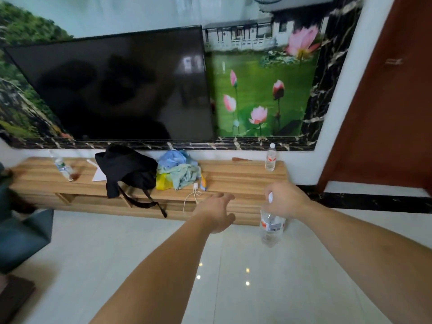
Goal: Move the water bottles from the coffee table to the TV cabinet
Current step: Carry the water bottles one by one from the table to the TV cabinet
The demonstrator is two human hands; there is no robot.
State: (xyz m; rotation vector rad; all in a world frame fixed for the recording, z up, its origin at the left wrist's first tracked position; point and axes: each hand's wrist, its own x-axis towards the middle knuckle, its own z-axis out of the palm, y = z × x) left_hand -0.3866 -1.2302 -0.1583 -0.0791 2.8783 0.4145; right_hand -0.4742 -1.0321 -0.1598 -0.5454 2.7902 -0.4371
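My right hand [286, 200] grips a clear water bottle [271, 226] by its neck and white cap, and the bottle hangs upright above the floor just in front of the wooden TV cabinet [238, 178]. Reaching toward the cabinet's front edge, my left hand [219, 212] is empty with its fingers stretched out. A second clear bottle [270, 157] with a red label stands upright at the cabinet's right end. A third bottle [62, 166] with a green label stands near the left end of the cabinet.
A black bag [127, 169], a heap of blue and green cloth [178, 170] and a white charger cable [192, 195] cover the cabinet's middle. The TV [117, 87] hangs above. A dark seat [23, 235] is at left, a brown door [392, 94] at right.
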